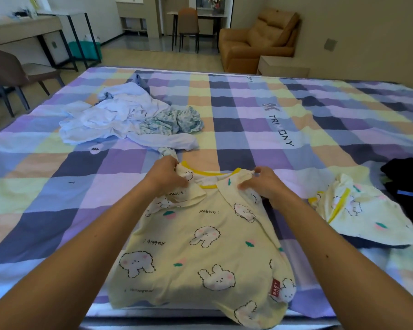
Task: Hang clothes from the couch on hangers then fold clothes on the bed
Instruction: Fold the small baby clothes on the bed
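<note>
A pale yellow rabbit-print shirt point(200, 248) with a yellow collar lies flat on the checked bed point(260, 110), its hem toward me. My left hand point(167, 173) pinches the left shoulder by the collar, and the sleeve there is folded inward. My right hand point(264, 183) grips the right shoulder. A matching rabbit-print garment point(365, 215) lies to the right. A pile of white and floral clothes point(129, 115) sits beyond my left hand.
A dark garment point(408, 179) lies at the bed's right edge. Past the bed stand a tan couch point(255, 36), a low side table point(281, 66), a chair with a table point(188, 22), and a desk with a chair point(17, 67) on the left.
</note>
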Motion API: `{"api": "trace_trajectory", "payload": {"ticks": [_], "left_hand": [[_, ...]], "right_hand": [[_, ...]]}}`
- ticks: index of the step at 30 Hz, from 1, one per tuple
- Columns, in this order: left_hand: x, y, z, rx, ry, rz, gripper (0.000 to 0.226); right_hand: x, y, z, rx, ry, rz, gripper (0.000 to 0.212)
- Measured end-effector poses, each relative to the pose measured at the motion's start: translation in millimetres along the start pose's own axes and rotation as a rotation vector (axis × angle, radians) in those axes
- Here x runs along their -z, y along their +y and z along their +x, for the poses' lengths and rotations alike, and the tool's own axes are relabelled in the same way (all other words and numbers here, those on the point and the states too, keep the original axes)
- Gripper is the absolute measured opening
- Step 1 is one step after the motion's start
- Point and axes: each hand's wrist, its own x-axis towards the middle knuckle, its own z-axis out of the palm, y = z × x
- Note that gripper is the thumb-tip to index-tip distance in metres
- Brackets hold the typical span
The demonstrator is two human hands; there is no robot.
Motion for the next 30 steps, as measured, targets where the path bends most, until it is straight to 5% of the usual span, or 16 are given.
{"api": "trace_trajectory", "payload": {"ticks": [4,9,18,22,25,28,30], "left_hand": [[18.8,8.1,-8.8,-0.170,-0.044,-0.246,0.014],[62.3,31.9,1.8,-0.322,-0.073,-0.336,0.012],[89.3,41.1,21.6,-0.479,0.045,-0.352,0.027],[71.7,12.0,-12.1,-0.598,-0.057,-0.223,0.012],[54.2,-14.4,-45.7,-0.690,-0.122,-0.056,0.029],[37.9,-38.7,-77.5,-0.691,-0.250,0.246,0.033],[38.7,-40.3,-93.0,-0.579,-0.439,0.436,0.026]], "right_hand": [[17.0,-14.9,-1.6,-0.016,-0.170,0.055,0.021],[49.0,-57.4,-3.9,0.141,-0.155,0.128,0.034],[71.3,-88.1,-2.9,0.456,0.041,0.104,0.016],[55.0,-44.9,-30.0,0.560,-0.101,-0.020,0.027],[45.6,-3.9,-54.1,0.621,-0.307,-0.120,0.040],[42.6,29.3,-65.8,0.607,-0.464,-0.561,0.036],[48.4,31.6,-72.1,0.435,-0.611,-0.788,0.031]]}}
